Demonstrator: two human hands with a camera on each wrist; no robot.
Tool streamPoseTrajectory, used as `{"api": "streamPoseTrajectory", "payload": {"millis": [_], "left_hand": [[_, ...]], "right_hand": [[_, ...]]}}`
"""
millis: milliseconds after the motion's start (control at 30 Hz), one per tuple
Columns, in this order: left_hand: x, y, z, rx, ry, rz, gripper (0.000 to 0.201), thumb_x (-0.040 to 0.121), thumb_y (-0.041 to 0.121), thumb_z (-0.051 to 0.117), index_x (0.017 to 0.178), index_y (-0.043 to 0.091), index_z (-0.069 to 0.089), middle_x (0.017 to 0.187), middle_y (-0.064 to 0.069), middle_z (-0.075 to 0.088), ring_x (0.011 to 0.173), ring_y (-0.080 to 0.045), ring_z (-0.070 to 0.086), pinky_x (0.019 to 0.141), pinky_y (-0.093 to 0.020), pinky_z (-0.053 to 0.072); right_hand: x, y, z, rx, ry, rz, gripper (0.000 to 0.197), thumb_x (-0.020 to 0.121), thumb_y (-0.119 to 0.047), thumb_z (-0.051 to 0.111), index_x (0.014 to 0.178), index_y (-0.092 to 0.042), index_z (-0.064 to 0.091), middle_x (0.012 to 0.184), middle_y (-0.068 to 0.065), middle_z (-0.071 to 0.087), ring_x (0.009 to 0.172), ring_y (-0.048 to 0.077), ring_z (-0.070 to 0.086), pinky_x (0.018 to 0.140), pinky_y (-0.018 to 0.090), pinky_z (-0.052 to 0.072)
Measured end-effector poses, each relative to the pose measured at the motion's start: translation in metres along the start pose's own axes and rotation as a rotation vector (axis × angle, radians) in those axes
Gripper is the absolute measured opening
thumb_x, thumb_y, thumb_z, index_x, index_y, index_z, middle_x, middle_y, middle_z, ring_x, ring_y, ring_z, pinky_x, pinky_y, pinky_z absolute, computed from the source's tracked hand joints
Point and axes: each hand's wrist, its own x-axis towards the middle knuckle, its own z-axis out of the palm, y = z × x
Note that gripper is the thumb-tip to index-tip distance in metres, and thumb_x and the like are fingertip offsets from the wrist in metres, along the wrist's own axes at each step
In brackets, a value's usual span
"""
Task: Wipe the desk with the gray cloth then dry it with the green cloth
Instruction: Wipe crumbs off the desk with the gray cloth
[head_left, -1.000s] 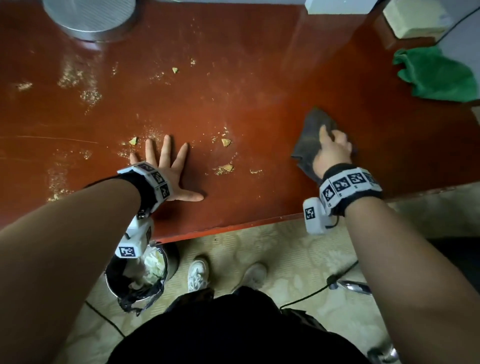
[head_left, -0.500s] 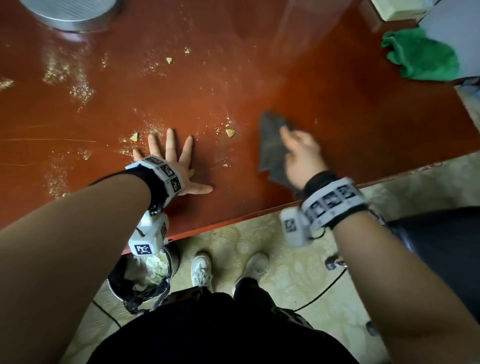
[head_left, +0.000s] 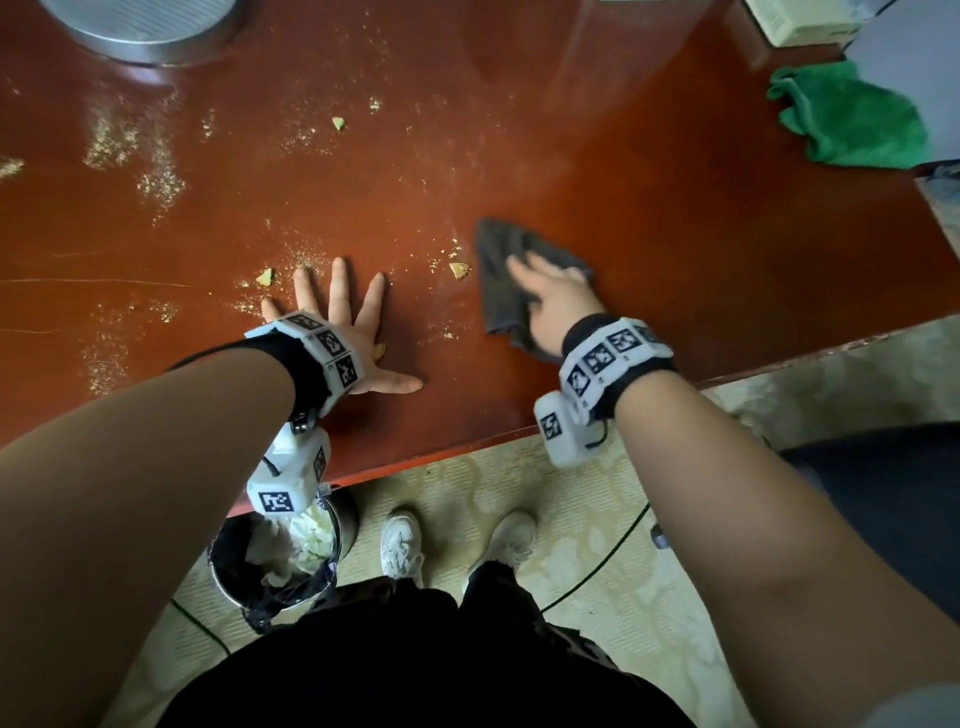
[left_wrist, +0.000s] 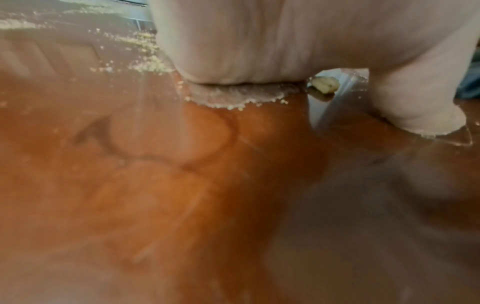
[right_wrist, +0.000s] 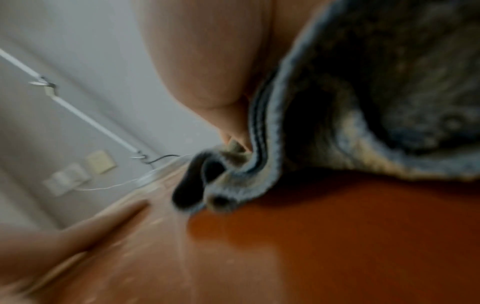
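Here the right hand (head_left: 550, 306) presses flat, fingers straight, on the gray cloth (head_left: 501, 280) at mid-frame on the surface (head_left: 675, 234), crumbs (head_left: 458, 269) just to its left, toward the open, splayed left hand (head_left: 343, 322); the green cloth (head_left: 852, 119) waits upper right.

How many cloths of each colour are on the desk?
Gray cloth: 1
Green cloth: 1
Total: 2
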Motion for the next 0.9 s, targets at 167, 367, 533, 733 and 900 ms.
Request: {"api": "streamPoseTrajectory", "payload": {"millis": [167, 367, 533, 733, 900], "left_hand": [[0.001, -0.001, -0.001, 0.008, -0.004, 0.002, 0.124, 0.058, 0.088, 0.047, 0.138, 0.038, -0.032, 0.145, -0.001, -0.043, 0.138, -0.041, -0.026, 0.107, -0.067, 0.005], [0.005, 0.002, -0.004, 0.008, -0.007, -0.013, 0.128, 0.054, 0.088, 0.051, 0.137, 0.039, -0.034, 0.145, -0.001, -0.043, 0.137, -0.042, -0.026, 0.107, -0.067, 0.004], [0.012, 0.004, -0.015, -0.038, -0.008, -0.038, 0.128, 0.054, 0.088, 0.052, 0.138, 0.04, -0.031, 0.146, -0.001, -0.042, 0.138, -0.041, -0.025, 0.107, -0.066, 0.001], [0.025, 0.008, -0.028, -0.073, -0.002, -0.076, 0.127, 0.053, 0.089, 0.049, 0.137, 0.041, -0.033, 0.146, -0.001, -0.042, 0.138, -0.04, -0.026, 0.107, -0.067, 0.0], [0.038, 0.011, -0.032, -0.131, 0.012, -0.134, 0.121, 0.056, 0.091, 0.042, 0.135, 0.043, -0.035, 0.145, 0.002, -0.043, 0.138, -0.038, -0.027, 0.108, -0.065, -0.002]], "right_hand": [[-0.013, 0.024, -0.018, 0.175, 0.22, -0.127, 0.057, 0.091, 0.007, 0.034, 0.142, -0.019, 0.039, 0.15, 0.005, 0.035, 0.138, 0.024, 0.03, 0.116, 0.026, 0.018], [0.006, 0.085, -0.048, 0.036, 0.159, 0.513, 0.057, 0.097, -0.01, 0.036, 0.149, -0.024, 0.017, 0.157, 0.003, 0.018, 0.138, 0.034, 0.024, 0.113, 0.043, 0.029], [0.005, 0.029, -0.015, -0.05, 0.066, -0.09, 0.055, 0.094, -0.006, 0.041, 0.145, -0.023, 0.03, 0.156, 0.004, 0.021, 0.142, 0.029, 0.019, 0.114, 0.025, 0.015], [0.058, 0.04, -0.062, 0.035, 0.142, -0.207, 0.05, 0.092, -0.003, 0.045, 0.14, -0.017, 0.042, 0.147, 0.008, 0.04, 0.136, 0.026, 0.036, 0.116, 0.03, 0.023], [0.129, 0.071, -0.115, -0.101, 0.166, 0.249, 0.056, 0.095, -0.016, 0.043, 0.148, -0.016, 0.024, 0.151, 0.014, 0.026, 0.136, 0.034, 0.031, 0.111, 0.038, 0.028]]}}
